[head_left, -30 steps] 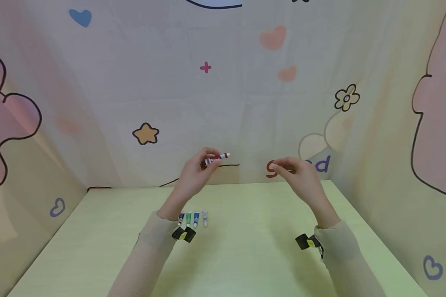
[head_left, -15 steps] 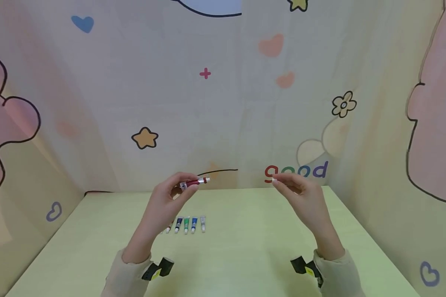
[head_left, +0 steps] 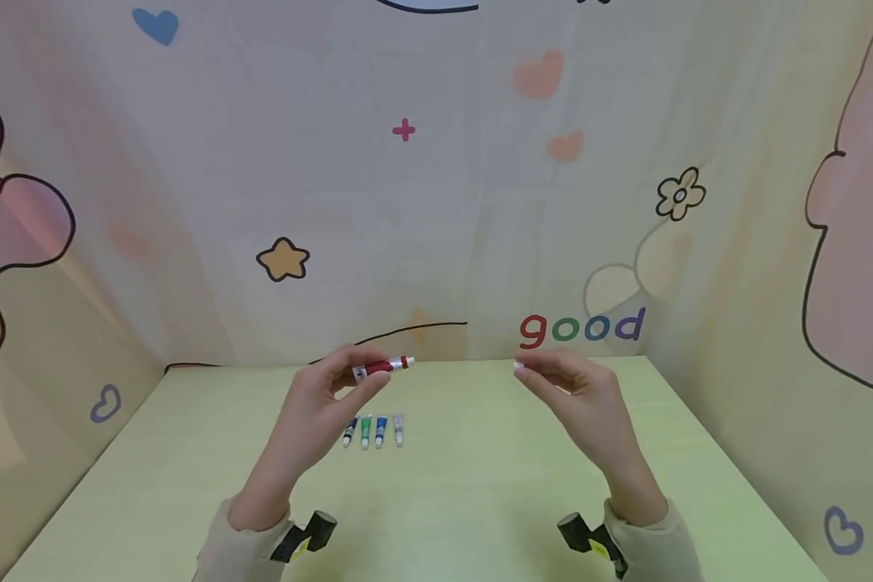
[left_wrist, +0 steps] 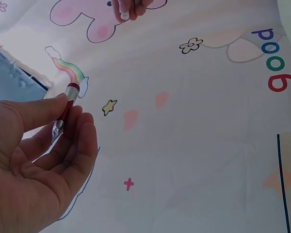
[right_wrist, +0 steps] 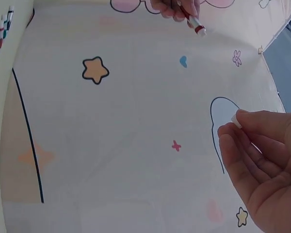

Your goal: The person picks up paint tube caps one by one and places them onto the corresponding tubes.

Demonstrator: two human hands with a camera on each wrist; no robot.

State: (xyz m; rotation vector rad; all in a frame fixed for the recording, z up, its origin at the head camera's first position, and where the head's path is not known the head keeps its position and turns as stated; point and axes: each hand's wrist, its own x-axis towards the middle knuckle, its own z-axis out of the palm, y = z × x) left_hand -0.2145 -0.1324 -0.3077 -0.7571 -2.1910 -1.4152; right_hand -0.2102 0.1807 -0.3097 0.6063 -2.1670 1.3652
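My left hand [head_left: 311, 424] grips a small red-and-white paint tube [head_left: 385, 368] between thumb and fingers, above the table. The tube's white tip points right, toward the other hand. In the left wrist view the paint tube [left_wrist: 68, 104] leans upward past the thumb, its lower end partly covered by fingers. My right hand [head_left: 585, 408] pinches a small white cap [head_left: 519, 366] between thumb and forefinger. The right wrist view shows this cap [right_wrist: 236, 121] at the fingertips. A wide gap separates the hands.
Several paint tubes lie in a row on the pale table, including a green tube [head_left: 365, 432], a blue tube [head_left: 381, 431] and a whitish tube [head_left: 398, 430]. My left hand and forearm hide part of the row. A printed cloth backdrop [head_left: 436, 226] stands behind the table.
My left hand has moved left and down with the red paint tube, away from the right hand. The right hand, holding the cap, has come slightly lower and to the left.
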